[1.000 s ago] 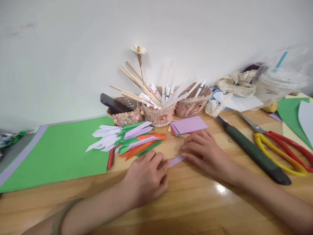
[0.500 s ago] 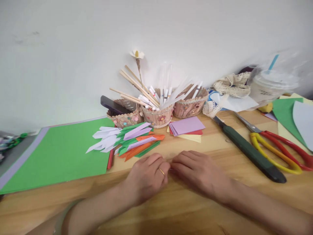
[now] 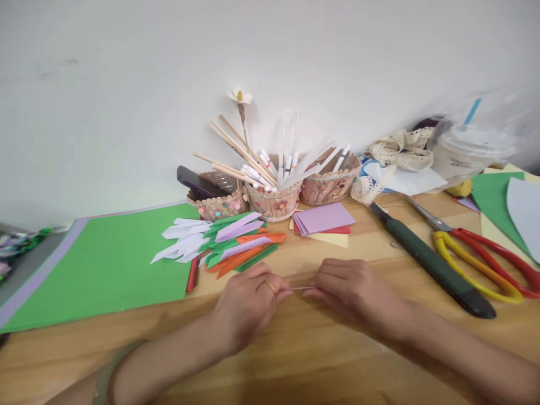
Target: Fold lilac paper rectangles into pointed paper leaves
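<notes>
Between my hands a small piece of purple paper (image 3: 302, 288) shows edge-on as a thin line, stretched level just above the wooden table (image 3: 295, 365). My left hand (image 3: 250, 304), with a ring on one finger, pinches its left end. The other end is pinched by my right hand (image 3: 358, 292), fingers bent over it; most of the paper is hidden by the fingers. Just beyond lie folded paper pieces (image 3: 228, 242) in white, green, purple and orange. Near them is a small stack of purple paper rectangles (image 3: 324, 218) on red and yellow ones.
Green sheets (image 3: 126, 253) lie at the left. Decorated pots (image 3: 274, 203) with sticks, markers and a phone-like dark object stand by the wall. A dark green cutter (image 3: 439, 264) and red-and-yellow scissors (image 3: 476, 264) lie right. Behind are lace (image 3: 403, 147) and a lidded cup (image 3: 472, 146).
My hands have moved apart, the right one slightly rightward, so the edge of the purple paper now shows between them. The view has shifted slightly.
</notes>
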The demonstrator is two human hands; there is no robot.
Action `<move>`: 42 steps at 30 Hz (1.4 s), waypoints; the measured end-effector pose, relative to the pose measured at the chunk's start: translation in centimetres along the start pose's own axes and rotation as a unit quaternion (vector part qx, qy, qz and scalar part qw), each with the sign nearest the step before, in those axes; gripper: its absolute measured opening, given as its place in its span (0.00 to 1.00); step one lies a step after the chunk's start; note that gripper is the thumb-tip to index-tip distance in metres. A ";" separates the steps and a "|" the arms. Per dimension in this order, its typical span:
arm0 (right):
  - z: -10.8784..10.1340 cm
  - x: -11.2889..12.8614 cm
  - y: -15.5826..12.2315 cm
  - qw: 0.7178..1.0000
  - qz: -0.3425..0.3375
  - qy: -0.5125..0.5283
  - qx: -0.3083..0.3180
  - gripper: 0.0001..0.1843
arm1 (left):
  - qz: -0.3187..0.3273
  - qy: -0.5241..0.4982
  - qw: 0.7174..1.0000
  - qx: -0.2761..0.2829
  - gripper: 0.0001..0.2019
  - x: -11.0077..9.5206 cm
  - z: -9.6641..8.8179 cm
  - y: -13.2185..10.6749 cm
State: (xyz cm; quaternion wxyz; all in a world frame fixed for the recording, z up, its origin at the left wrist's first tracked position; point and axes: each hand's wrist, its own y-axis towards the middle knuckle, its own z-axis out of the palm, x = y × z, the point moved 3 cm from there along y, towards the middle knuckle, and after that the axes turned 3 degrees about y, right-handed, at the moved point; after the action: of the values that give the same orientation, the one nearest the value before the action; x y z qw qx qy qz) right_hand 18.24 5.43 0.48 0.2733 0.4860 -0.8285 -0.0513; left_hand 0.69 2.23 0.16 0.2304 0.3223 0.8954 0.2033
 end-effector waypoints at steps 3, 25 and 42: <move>-0.1 -0.5 0.2 0.993 0.031 0.106 0.046 0.18 | -0.052 -0.065 0.996 0.025 0.13 0.5 -0.2 0.1; -0.6 -2.2 0.2 0.809 0.266 0.479 0.211 0.22 | -0.327 -0.365 0.845 0.215 0.06 3.1 -0.5 0.7; 0.8 -2.6 -0.3 0.842 0.282 0.442 0.124 0.24 | -0.311 -0.172 0.924 0.139 0.16 5.3 -5.6 2.5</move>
State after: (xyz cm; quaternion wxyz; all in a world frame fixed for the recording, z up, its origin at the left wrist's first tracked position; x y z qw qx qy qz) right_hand 19.04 7.35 -1.33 0.5509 0.2324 -0.7202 0.3518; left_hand -4.76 6.35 4.55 0.3853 0.0867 0.9165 -0.0633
